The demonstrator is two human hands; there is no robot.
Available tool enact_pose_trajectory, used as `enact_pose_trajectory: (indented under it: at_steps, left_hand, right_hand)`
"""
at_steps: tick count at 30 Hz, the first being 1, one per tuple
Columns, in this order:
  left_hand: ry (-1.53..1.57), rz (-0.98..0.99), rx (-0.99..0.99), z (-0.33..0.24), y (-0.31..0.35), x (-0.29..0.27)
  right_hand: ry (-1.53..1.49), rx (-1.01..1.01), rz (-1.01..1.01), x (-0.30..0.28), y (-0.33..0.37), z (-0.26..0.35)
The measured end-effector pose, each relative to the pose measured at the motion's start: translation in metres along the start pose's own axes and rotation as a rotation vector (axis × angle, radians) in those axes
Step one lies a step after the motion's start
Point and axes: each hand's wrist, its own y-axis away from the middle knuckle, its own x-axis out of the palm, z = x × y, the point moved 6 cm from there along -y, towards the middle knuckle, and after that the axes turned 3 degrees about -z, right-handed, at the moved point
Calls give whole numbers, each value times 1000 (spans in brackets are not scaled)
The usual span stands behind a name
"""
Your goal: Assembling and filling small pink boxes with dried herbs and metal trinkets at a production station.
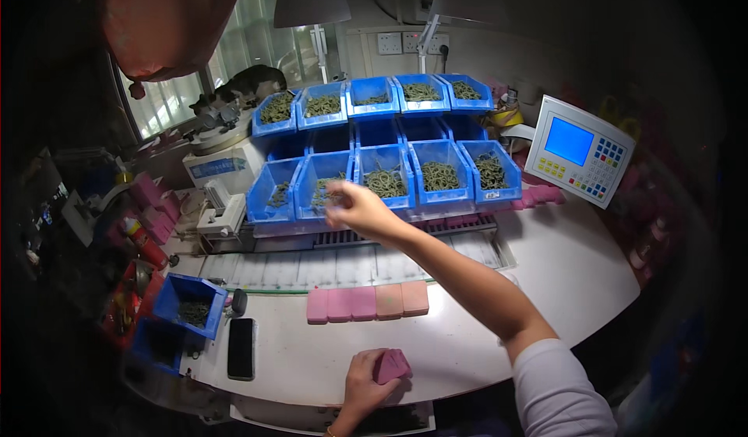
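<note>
Near the table's front edge, my left hand (365,386) is closed around a small pink block (392,366), its fingers and thumb at the sides. My right arm stretches forward, and my right hand (362,211) hovers at the front of a blue bin (327,166) in the lower row, second from the left. Motion smears its bent fingertips, so I cannot make out whether they pinch anything. Small greenish looped pieces (386,181) lie in the bin to its right, with similar ones in the other bins. A row of several pink and peach blocks (364,303) lies on the table between my hands.
An upper row of blue bins (374,96) stands behind. A black phone (241,348) and stacked blue bins (189,304) are at the left. A keypad panel with a blue screen (580,149) stands at the right. A cat (253,84) is by the window. A drawer (273,417) sits below the table edge.
</note>
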Motion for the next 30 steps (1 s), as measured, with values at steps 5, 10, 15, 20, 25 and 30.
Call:
enact_pose_trajectory:
  at_steps: [5, 10, 15, 20, 25, 30]
  left_hand:
    - [-32, 8, -51, 9, 4, -1]
    - [190, -17, -114, 14, 7, -6]
    - [733, -6, -262, 31, 17, 3]
    - [1334, -150, -411, -3, -4, 22]
    - [1405, -210, -791, 1, -28, 27]
    - [1216, -230, -779, -14, -40, 18]
  right_hand:
    - [126, -245, -17, 41, -5, 20]
    - [378, 53, 359, 36, 146, -17]
    - [39, 533, 358, 31, 273, -32]
    - [-641, 609, -38, 46, 325, -38]
    - [310, 297, -24, 13, 319, 3]
    - [1437, 336, -459, -117, 335, -8]
